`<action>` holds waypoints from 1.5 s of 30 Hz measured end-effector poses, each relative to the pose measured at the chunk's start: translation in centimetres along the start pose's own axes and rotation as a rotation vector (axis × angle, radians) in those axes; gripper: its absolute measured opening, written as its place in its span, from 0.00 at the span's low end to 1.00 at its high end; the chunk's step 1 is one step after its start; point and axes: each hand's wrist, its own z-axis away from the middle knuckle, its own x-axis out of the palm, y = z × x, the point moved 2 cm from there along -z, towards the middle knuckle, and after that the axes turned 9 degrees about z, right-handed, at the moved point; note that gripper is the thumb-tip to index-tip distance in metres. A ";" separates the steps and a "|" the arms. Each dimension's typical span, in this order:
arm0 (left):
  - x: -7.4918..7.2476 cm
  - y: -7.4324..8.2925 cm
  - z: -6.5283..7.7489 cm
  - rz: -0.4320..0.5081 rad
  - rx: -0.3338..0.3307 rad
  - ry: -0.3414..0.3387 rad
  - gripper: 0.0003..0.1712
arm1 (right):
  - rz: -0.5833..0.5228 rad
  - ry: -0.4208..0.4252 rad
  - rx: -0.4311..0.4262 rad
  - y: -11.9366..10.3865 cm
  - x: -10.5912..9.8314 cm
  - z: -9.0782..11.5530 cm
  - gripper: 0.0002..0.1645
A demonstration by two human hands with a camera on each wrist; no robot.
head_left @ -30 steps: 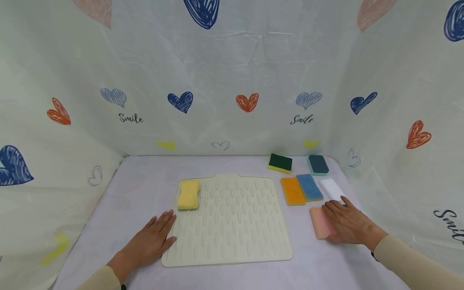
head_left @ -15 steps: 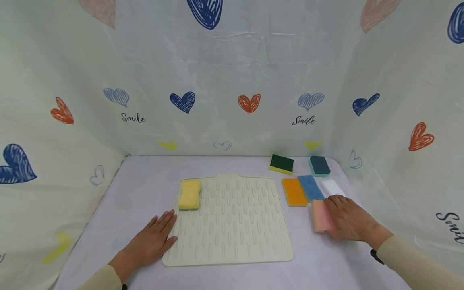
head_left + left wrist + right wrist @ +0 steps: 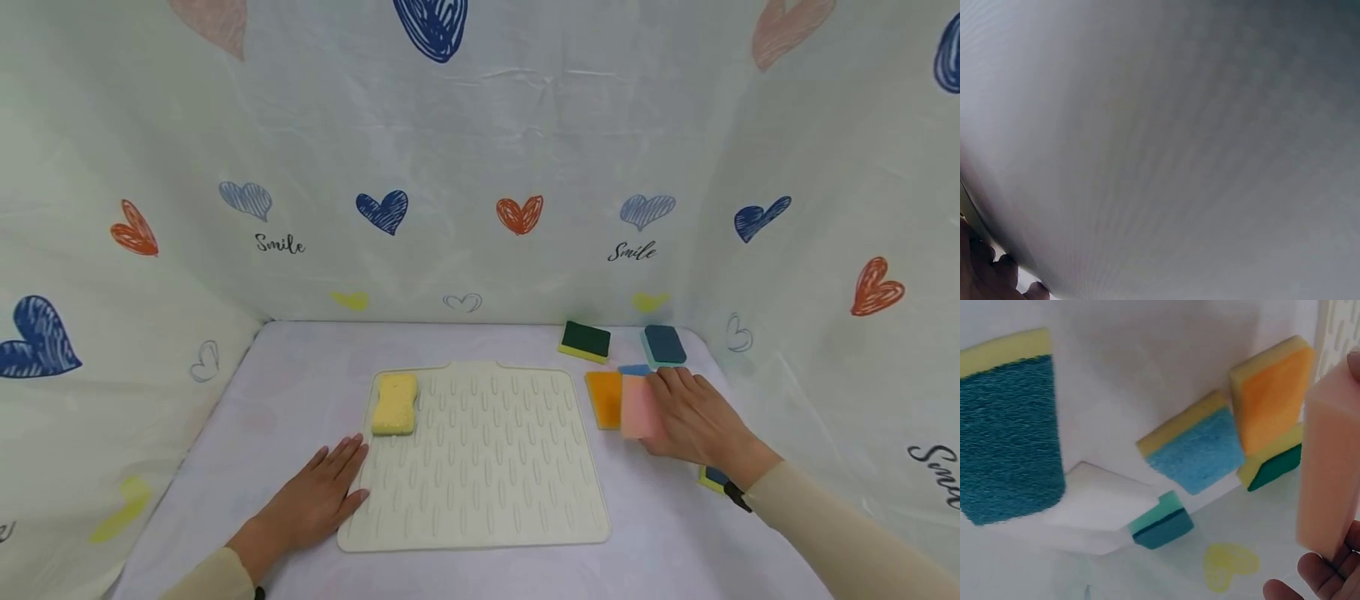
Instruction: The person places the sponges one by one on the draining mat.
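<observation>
left hand point(image 3: 313, 497) lies flat, right hand point(image 3: 696, 423) grips.

Right hand point(image 3: 693, 417) and pink sponge point(image 3: 639, 408) hide most of the blue scouring sponge point(image 3: 634, 369)! Left wrist view: mainly grey blur, left hand point(image 3: 988, 275) cropped at the corner.

Right grip point(image 3: 693, 418) has carried the pink sponge point(image 3: 637, 408) off the bench point(image 3: 645, 533), away from the person and a bit left. In head view pink now overlaps the blue sponge point(image 3: 634, 369), leaving only its far edge visible, and covers the right edge of the orange sponge point(image 3: 602, 400). White block point(image 3: 1107, 495) now hidden there behind the grip. Dark blue/yellow sponge point(image 3: 714, 479) now uncovered, peeking out by the wrist. Head camera drifted slightly.
</observation>
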 end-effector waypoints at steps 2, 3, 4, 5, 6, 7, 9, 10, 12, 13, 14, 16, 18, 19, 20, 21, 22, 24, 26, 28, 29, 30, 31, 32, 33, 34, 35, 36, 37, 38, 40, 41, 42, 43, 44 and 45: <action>0.0 0.0 0.0 0.000 -0.001 -0.002 0.43 | -0.002 0.008 0.005 -0.3 -0.3 -1.0 0.51; 0.0 0.0 0.0 0.003 -0.002 -0.002 0.43 | -0.005 0.015 0.008 -0.5 -0.4 -1.5 0.51; 0.0 0.0 0.0 0.003 -0.002 -0.003 0.43 | -0.010 0.019 0.009 -0.7 -0.5 -1.9 0.50; 0.0 0.0 0.0 0.005 -0.002 -0.003 0.43 | -0.012 0.024 0.009 -0.8 -0.6 -2.4 0.50; 0.0 0.0 0.0 0.006 -0.003 -0.004 0.43 | -0.016 0.029 0.007 -1.0 -0.7 -2.9 0.50; -0.1 0.0 0.0 0.008 -0.004 -0.005 0.43 | -0.018 0.034 0.005 -1.2 -0.8 -3.3 0.50; -0.1 -0.1 0.0 0.012 -0.007 -0.010 0.43 | -0.028 0.052 -0.003 -1.6 -0.9 -4.2 0.51; -0.2 -0.1 0.0 0.013 -0.009 -0.013 0.43 | -0.035 0.059 -0.007 -1.8 -1.0 -4.7 0.51; -0.2 -0.1 -0.1 0.018 -0.014 -0.022 0.43 | -0.049 0.074 -0.013 -2.3 -1.2 -5.5 0.52; -0.2 -0.1 -0.1 0.018 -0.017 -0.025 0.43 | -0.056 0.078 -0.016 -2.6 -1.3 -5.9 0.51; -0.2 -0.1 -0.1 0.019 -0.018 -0.028 0.43 | -0.063 0.083 -0.019 -2.9 -1.4 -6.3 0.51; -0.2 -0.1 -0.1 0.020 -0.018 -0.030 0.43 | -0.073 0.096 -0.026 -3.5 -1.5 -7.1 0.49; -0.3 -0.1 -0.2 0.021 -0.014 -0.028 0.43 | -0.084 0.118 -0.036 -4.0 -1.6 -7.9 0.46; -0.3 0.0 -0.2 0.022 -0.012 -0.026 0.43 | -0.087 0.132 -0.040 -4.3 -1.6 -8.4 0.45; -0.3 0.0 -0.2 0.021 -0.010 -0.025 0.43 | -0.089 0.141 -0.044 -4.5 -1.6 -8.8 0.44; -0.3 0.0 -0.2 0.023 -0.011 -0.025 0.43 | -0.091 0.152 -0.051 -4.8 -1.6 -9.1 0.43; -0.3 0.0 -0.2 0.023 -0.011 -0.025 0.43 | -0.091 0.155 -0.056 -5.1 -1.7 -9.5 0.43; -0.3 0.0 -0.2 0.022 -0.014 -0.030 0.43 | -0.085 0.145 -0.067 -5.6 -1.8 -10.3 0.44; -0.3 0.0 -0.2 0.016 -0.017 -0.035 0.43 | -0.075 0.117 -0.074 -6.2 -1.9 -11.0 0.46; -0.3 -0.1 -0.2 0.010 -0.016 -0.037 0.43 | -0.064 0.092 -0.081 -7.0 -1.9 -11.9 0.48; -0.3 -0.2 -0.2 0.007 -0.016 -0.036 0.43 | -0.060 0.084 -0.085 -7.4 -2.0 -12.3 0.48; -0.3 -0.2 -0.1 0.002 -0.015 -0.033 0.43 | -0.059 0.081 -0.085 -7.8 -1.9 -12.8 0.49; -0.3 -0.3 -0.1 -0.001 -0.011 -0.028 0.43 | -0.056 0.075 -0.086 -8.2 -1.9 -13.2 0.49; -0.2 -0.3 0.0 -0.004 -0.008 -0.024 0.43 | -0.056 0.067 -0.087 -8.7 -1.9 -13.6 0.49; -0.2 -0.3 0.0 -0.008 -0.006 -0.021 0.43 | -0.057 0.057 -0.088 -9.2 -1.8 -14.0 0.49; -0.2 -0.4 0.0 -0.014 -0.006 -0.021 0.43 | -0.059 0.045 -0.088 -9.7 -1.8 -14.4 0.50; -0.2 -0.4 0.0 -0.017 -0.004 -0.021 0.43 | -0.058 0.038 -0.088 -10.2 -1.8 -14.7 0.49; -0.2 -0.5 0.0 -0.022 -0.003 -0.023 0.43 | -0.061 0.030 -0.088 -10.6 -1.7 -15.1 0.49; -0.1 -0.5 0.0 -0.025 -0.003 -0.026 0.43 | -0.062 0.023 -0.091 -11.1 -1.8 -15.4 0.49; -0.1 -0.5 0.0 -0.029 -0.004 -0.030 0.43 | -0.063 0.020 -0.094 -11.5 -1.8 -15.7 0.49; -0.1 -0.6 -0.1 -0.036 -0.006 -0.036 0.44 | -0.066 0.029 -0.100 -12.3 -1.9 -16.3 0.48; -0.1 -0.5 -0.1 -0.035 -0.004 -0.036 0.44 | -0.070 0.037 -0.104 -12.7 -1.9 -16.7 0.47; -0.1 -0.5 0.0 -0.037 -0.006 -0.038 0.44 | -0.072 0.039 -0.107 -13.1 -1.9 -17.0 0.46; -0.1 -0.5 0.0 -0.034 -0.005 -0.037 0.44 | -0.073 0.038 -0.110 -13.5 -1.9 -17.3 0.46; -0.1 -0.5 0.0 -0.033 -0.005 -0.037 0.44 | -0.076 0.038 -0.112 -13.9 -1.9 -17.6 0.46; -0.1 -0.5 0.0 -0.031 -0.004 -0.036 0.44 | -0.082 0.039 -0.114 -14.2 -2.0 -17.9 0.46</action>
